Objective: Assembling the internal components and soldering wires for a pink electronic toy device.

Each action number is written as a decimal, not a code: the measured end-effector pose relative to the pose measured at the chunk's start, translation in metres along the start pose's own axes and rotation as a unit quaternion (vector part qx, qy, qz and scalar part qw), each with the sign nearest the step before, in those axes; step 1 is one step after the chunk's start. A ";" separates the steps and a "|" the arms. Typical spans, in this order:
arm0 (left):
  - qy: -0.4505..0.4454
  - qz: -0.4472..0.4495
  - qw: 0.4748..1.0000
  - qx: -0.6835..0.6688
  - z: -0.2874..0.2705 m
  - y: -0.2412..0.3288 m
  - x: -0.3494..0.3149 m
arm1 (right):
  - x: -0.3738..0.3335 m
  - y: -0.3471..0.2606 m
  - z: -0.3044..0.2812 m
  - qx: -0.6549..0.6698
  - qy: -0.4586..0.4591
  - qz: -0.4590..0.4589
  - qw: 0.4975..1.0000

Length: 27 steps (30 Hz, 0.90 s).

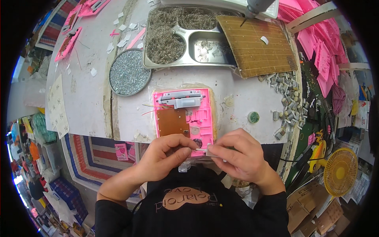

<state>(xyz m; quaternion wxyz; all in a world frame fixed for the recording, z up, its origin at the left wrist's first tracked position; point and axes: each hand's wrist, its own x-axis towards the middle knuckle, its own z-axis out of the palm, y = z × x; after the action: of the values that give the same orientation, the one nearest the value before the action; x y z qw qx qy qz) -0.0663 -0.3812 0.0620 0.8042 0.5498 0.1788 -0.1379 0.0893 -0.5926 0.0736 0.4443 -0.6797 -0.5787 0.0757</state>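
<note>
A pink plastic housing (207, 103) lies on a padded, film-covered patch at the table's near edge. A brown circuit board (170, 121) sits in its left part, and a grey plastic mechanism (187, 102) runs along its far end. Thin wires stick out at the left. Over the near right corner, my right hand (242, 156) pinches a small white piece (209, 151) between thumb and fingers. Facing it, my left hand (167, 154) is closed, thumb against fingers, close to the same piece. Whatever its fingertips hold is too small to make out.
Beyond the housing stand a round dish of small metal parts (129, 73) and a steel compartment tray (173, 65) of springs. A brown board (260, 51) overlaps the tray, below a power screwdriver tip (245, 17). Small motors (290, 110) and a green-topped round container (253, 117) are at right.
</note>
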 end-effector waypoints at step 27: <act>-0.022 0.255 0.634 0.730 0.014 0.028 0.081 | -0.080 0.016 0.009 0.561 0.136 0.327 0.748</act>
<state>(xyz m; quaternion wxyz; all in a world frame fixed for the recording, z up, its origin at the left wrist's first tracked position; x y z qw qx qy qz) 0.0204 -0.3858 0.0544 0.1477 0.9780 -0.1452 -0.0251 0.0698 -0.6549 0.0248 0.7678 -0.4589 -0.1077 0.4339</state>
